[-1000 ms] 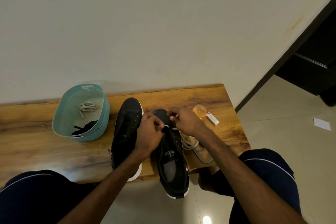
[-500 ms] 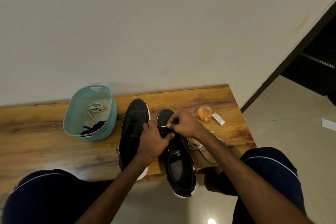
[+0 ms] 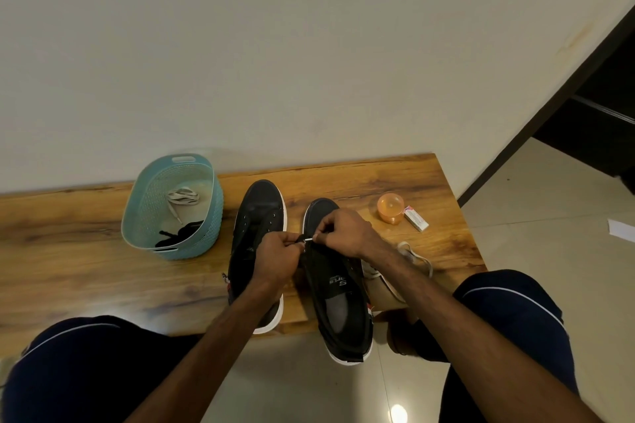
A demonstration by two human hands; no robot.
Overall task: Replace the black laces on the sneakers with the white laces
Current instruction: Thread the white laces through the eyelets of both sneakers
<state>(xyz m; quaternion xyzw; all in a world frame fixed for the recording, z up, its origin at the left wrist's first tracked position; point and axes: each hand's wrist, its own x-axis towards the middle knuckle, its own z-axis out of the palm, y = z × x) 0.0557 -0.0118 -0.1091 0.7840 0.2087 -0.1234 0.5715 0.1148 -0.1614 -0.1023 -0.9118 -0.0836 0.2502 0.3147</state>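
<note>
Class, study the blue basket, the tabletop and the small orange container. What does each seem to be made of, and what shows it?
Blue basket: moulded plastic, matte; patterned lattice wall and cut handle slot.
Tabletop: wood or wood-look laminate, slight sheen; streaky brown grain.
Orange container: probably translucent plastic, glossy; light glows through it.

Teal basket [image 3: 210, 233] on wooden table [image 3: 68, 251], orange cup [image 3: 390, 208] beside small white box [image 3: 416, 217], paper [image 3: 621, 230] on floor [image 3: 549, 196]

large "S" on sneaker [image 3: 338, 299] insole, smaller word beside it illegible
</note>
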